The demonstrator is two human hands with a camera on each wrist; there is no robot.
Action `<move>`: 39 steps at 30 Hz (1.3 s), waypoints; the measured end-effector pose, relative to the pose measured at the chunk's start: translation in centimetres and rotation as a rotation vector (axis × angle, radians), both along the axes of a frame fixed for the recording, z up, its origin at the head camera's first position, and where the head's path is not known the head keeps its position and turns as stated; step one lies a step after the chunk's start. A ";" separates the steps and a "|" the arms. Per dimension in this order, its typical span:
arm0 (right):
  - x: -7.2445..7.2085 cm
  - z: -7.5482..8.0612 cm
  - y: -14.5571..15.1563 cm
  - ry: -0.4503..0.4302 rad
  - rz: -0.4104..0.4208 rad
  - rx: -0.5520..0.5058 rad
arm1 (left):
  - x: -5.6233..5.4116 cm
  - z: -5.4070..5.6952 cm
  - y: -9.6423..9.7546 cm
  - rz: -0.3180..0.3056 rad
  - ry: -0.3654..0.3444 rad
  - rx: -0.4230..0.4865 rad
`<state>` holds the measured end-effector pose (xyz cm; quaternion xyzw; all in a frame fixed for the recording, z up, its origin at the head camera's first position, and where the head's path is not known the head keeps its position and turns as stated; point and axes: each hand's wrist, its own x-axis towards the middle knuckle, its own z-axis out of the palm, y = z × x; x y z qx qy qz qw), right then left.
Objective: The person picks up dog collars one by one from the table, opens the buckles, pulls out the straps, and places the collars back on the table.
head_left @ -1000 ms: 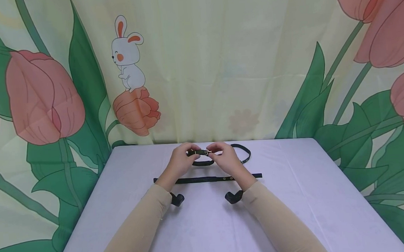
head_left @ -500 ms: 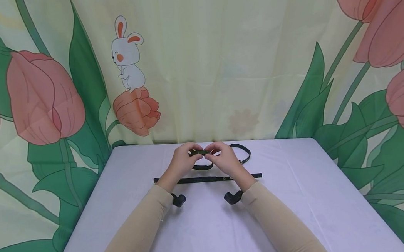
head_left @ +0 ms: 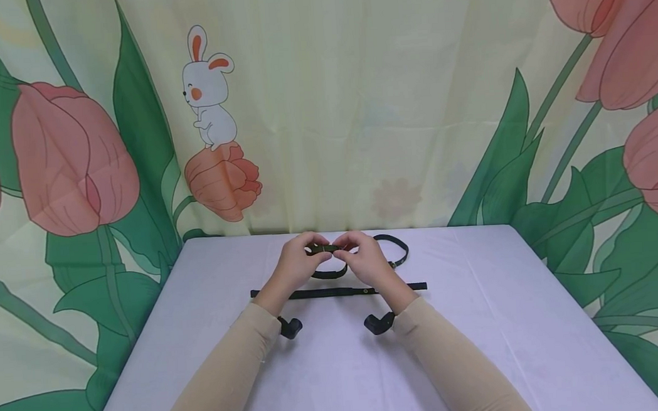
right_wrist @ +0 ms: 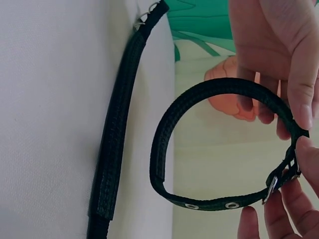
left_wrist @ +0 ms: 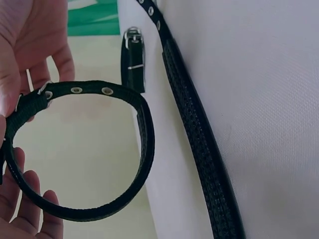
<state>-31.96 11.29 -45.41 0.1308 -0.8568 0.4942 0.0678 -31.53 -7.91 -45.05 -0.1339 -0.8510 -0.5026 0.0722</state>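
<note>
Pinching dark round strap loop (left_wrist: 147, 144) with metal eyelets (left_wrist: 107, 91), my left hand (head_left: 298, 257) and right hand (head_left: 364, 253) equally near; pinched stretch runs sideways between them, loop hanging below, farther from me than straight black textured strap (head_left: 323, 292).

Flat strap (left_wrist: 196, 132) cut off top/btm, L-wrist view; collar buckle (right_wrist: 297, 163) prob. part-hidden behind thumb (right_wrist: 308, 152).

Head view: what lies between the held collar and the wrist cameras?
A straight black strap lies there; the head view shows it, with the held collar beyond.
</note>
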 end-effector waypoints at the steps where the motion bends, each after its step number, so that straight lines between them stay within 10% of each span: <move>1: 0.0 0.0 0.0 -0.001 0.000 -0.003 | 0.0 0.0 0.0 0.001 -0.004 0.004; 39: 0.5 0.1 -0.1 0.039 0.023 -0.025 | 0.5 0.1 -0.4 0.022 0.039 0.017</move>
